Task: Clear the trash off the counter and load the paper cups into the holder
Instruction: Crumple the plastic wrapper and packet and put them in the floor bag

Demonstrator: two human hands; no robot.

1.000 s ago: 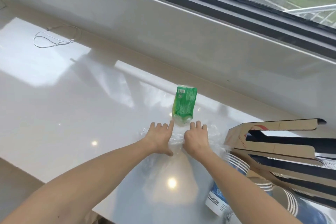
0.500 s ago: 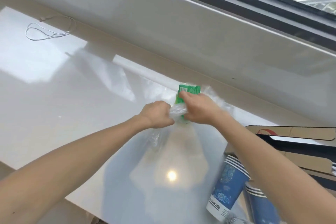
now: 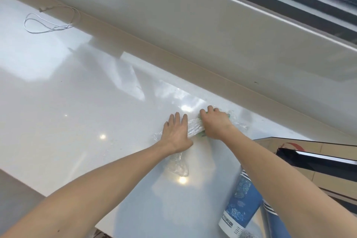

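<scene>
A clear plastic wrapper [image 3: 194,126] lies bunched on the white counter [image 3: 77,114] between my hands. My left hand [image 3: 176,135] presses flat on its left part, fingers spread. My right hand [image 3: 215,124] is closed over the wrapper and a green packet [image 3: 229,115], of which only slivers show. A stack of blue patterned paper cups [image 3: 239,205] lies on its side at the lower right, partly under my right forearm. The cardboard cup holder [image 3: 309,150] lies at the right edge.
A loop of white string [image 3: 48,25] lies at the far left near the back ledge. A beige sill [image 3: 212,31] and window frame run along the back. The counter's front edge [image 3: 44,196] cuts across the lower left.
Both hands have come down onto the counter. The left hand went from a fist to flat, and the right hand now covers the green packet, with the plastic rolled between them.
</scene>
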